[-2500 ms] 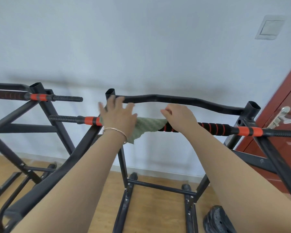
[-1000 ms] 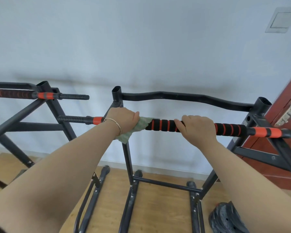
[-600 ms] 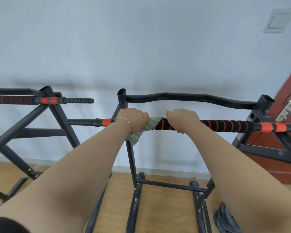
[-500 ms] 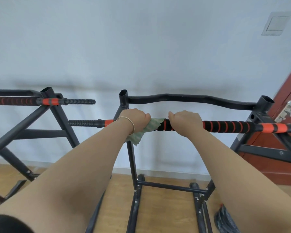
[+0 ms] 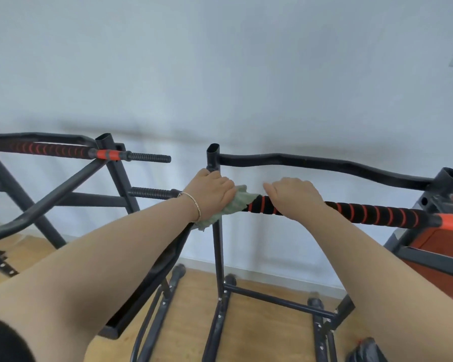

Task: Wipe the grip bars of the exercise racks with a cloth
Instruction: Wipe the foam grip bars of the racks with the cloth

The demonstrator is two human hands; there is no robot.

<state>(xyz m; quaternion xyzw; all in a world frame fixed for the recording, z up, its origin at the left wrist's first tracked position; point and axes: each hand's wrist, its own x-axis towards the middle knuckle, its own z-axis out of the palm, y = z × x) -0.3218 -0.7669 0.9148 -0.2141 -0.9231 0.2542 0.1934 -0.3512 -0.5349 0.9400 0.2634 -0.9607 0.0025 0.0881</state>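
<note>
A black foam grip bar with orange stripes [image 5: 372,212] runs across the near rack at chest height. My left hand [image 5: 209,192] grips a pale green cloth [image 5: 236,205] wrapped round the bar's left part, just right of the rack's upright post. A thin bangle sits on that wrist. My right hand [image 5: 293,197] is curled over the same bar a short way to the right of the cloth, holding it. The bar under both hands is hidden.
A curved black top bar [image 5: 324,164] spans the near rack behind my hands. A second rack with a striped grip bar [image 5: 50,150] stands at left. A red-brown door [image 5: 442,246] is at right, wooden floor [image 5: 259,333] below, and a dark object [image 5: 364,351] lies at bottom right.
Both hands stay on the bar. My left hand with the cloth has shifted slightly left towards the upright post, and the view has tilted a little.
</note>
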